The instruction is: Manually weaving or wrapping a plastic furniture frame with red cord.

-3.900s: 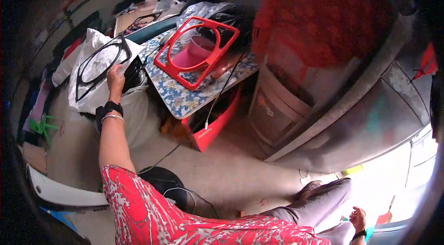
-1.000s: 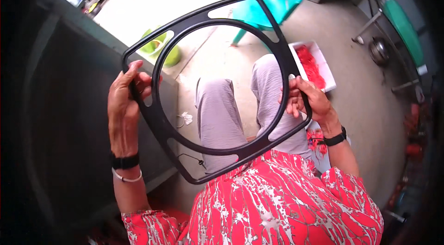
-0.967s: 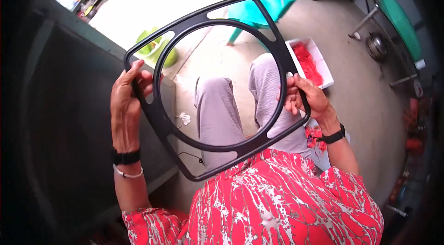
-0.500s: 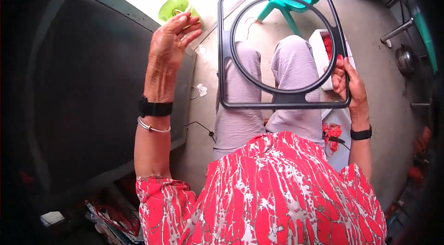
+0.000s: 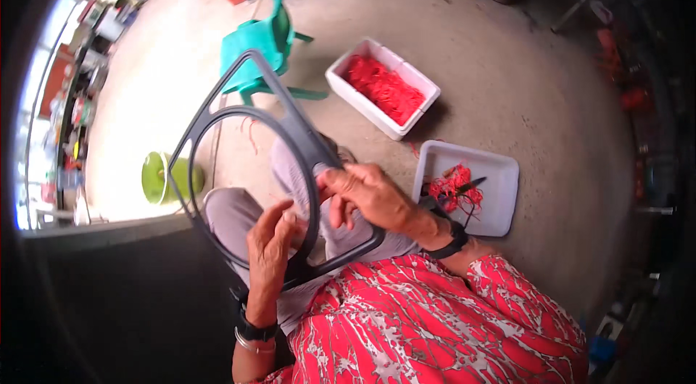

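A black square plastic frame (image 5: 299, 117) with a large round opening is tilted in front of my knees. My right hand (image 5: 373, 195) is closed around its right side bar, some fingers showing behind it. By the frame's lower edge, inside the ring's outline, is my left hand (image 5: 270, 242), fingers bent and tips drawn together. Whatever may be between those fingertips is too small to make out.
A white foam box (image 5: 377, 114) full of red strands stands on the floor ahead. Closer on the right, a pale plastic tub (image 5: 500, 199) holds red strands and a dark-bladed tool. A green chair (image 5: 250, 47), a lime-green bucket (image 5: 165, 177) and a dark panel (image 5: 130, 297) are leftward.
My view has turned to the right. The frame has gone from upright and square-on to tilted, and my left hand has come down from the far left to its lower edge.
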`<move>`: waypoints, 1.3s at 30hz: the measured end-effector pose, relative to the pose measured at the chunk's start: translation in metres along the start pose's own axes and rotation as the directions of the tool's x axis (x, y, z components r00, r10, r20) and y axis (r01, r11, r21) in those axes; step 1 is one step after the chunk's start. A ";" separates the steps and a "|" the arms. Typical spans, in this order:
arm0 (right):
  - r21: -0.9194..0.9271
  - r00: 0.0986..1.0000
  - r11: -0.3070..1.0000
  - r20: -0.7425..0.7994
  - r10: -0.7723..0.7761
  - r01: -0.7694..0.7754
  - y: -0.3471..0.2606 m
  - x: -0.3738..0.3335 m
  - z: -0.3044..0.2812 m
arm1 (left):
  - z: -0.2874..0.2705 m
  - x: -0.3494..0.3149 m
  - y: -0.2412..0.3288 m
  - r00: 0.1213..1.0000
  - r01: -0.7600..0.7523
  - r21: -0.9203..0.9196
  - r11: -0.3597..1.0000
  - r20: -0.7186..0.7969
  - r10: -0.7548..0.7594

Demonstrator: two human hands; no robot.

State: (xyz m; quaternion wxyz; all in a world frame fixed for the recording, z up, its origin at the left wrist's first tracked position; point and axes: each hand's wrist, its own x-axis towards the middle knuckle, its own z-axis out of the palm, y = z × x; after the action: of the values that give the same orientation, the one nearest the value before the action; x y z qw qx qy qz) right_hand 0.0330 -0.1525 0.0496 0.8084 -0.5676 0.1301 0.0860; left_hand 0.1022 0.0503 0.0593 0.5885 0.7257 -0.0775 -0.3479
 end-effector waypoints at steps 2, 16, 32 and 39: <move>-0.002 0.996 1.000 -0.087 -0.019 0.019 0.001 -0.003 0.009 | 0.007 -0.008 0.001 0.995 -0.079 0.186 0.979 0.072 0.066; 0.402 0.999 0.915 -0.043 0.033 -0.013 0.073 -0.090 -0.050 | 0.009 -0.020 -0.046 0.994 -0.064 0.524 0.849 -0.042 0.101; 0.710 0.227 0.588 -0.691 0.686 0.387 0.349 -0.266 -0.178 | -0.003 -0.015 -0.059 0.984 0.084 0.420 0.903 -0.177 -0.009; 0.534 0.261 0.844 -0.823 0.505 0.049 0.331 -0.205 -0.229 | 0.008 -0.019 -0.051 0.984 0.133 0.411 0.902 -0.160 -0.073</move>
State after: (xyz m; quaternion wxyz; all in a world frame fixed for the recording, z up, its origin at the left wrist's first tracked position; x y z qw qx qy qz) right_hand -0.2830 -0.2535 -0.2576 0.6572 -0.2715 0.6802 -0.1781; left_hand 0.0685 0.0688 0.0205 0.4033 0.8610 -0.0703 -0.3017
